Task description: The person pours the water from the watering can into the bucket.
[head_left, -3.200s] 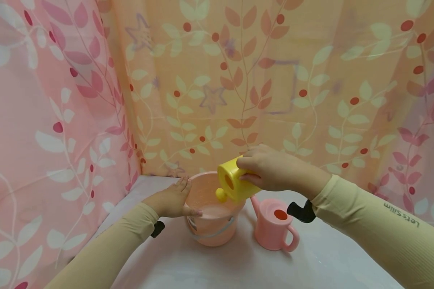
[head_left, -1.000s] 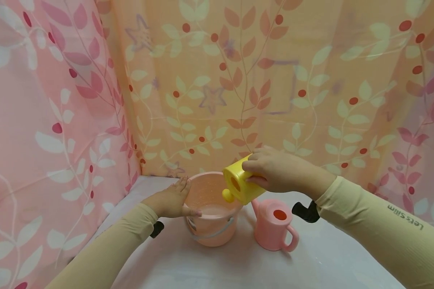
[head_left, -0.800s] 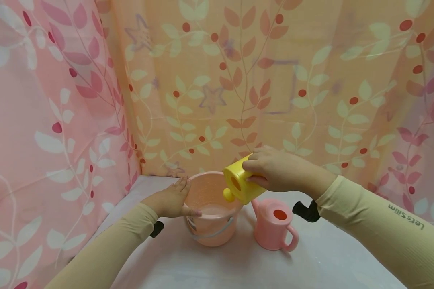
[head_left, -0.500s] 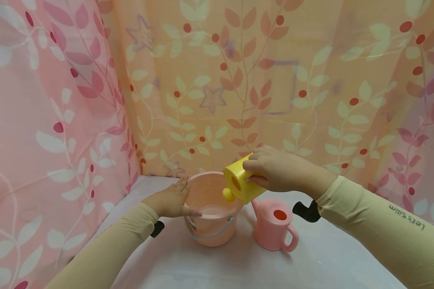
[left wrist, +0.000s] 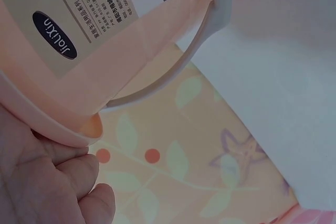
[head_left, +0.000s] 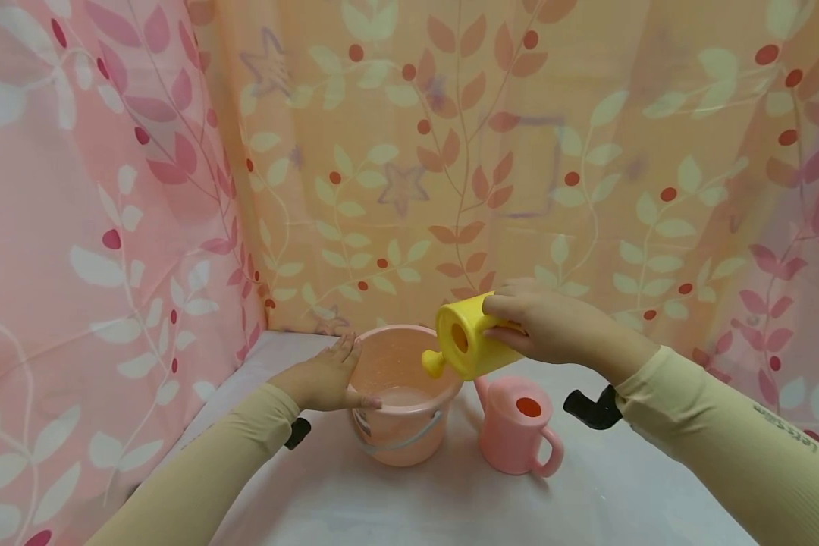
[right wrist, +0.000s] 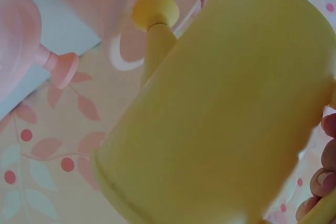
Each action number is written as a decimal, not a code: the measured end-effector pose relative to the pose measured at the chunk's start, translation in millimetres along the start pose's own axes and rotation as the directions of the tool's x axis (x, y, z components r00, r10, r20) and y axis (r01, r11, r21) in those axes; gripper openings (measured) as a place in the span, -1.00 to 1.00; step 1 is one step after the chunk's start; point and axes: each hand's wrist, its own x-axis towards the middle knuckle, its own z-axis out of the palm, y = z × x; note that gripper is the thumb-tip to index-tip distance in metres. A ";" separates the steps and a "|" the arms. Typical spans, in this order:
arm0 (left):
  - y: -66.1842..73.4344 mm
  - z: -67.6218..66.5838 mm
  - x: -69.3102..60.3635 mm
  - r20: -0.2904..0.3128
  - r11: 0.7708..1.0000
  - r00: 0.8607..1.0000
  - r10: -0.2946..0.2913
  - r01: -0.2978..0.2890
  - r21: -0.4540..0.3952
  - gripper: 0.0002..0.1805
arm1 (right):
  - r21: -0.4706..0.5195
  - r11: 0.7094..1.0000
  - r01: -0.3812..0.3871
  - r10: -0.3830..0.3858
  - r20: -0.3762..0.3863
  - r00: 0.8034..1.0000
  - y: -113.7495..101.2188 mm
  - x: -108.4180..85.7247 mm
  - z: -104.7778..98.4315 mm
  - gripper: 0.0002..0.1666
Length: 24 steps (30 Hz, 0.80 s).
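My right hand [head_left: 546, 322] grips the yellow watering can [head_left: 481, 345] by its handle, with fingers curled round it in the right wrist view. The can is tipped left, its round spout head [right wrist: 156, 11] over the right part of the peach bucket [head_left: 403, 440]. No stream of water can be made out. My left hand [head_left: 324, 379] holds the bucket's left rim, thumb on the near side and fingers along the left. The left wrist view shows bent fingers [left wrist: 79, 169] against the rim. The bucket stands upright; its grey bail handle [head_left: 409, 440] hangs down in front.
A pink watering can [head_left: 515, 432] stands upright on the white tabletop [head_left: 341, 500], just right of the bucket, under my right hand. A flowered curtain [head_left: 409, 152] hangs behind, and another pink one [head_left: 109, 303] closes in the left side.
The yellow watering can has moved to the right in my right hand, and its body is tipped a little less. My left hand, the bucket and the pink can have not moved.
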 end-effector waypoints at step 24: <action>0.3 -3.4 -1.0 0.013 1.000 1.000 0.020 -0.020 -0.016 0.29 | 0.268 0.872 -0.410 0.447 -0.094 0.889 19.7 -63.4 15.5 -0.89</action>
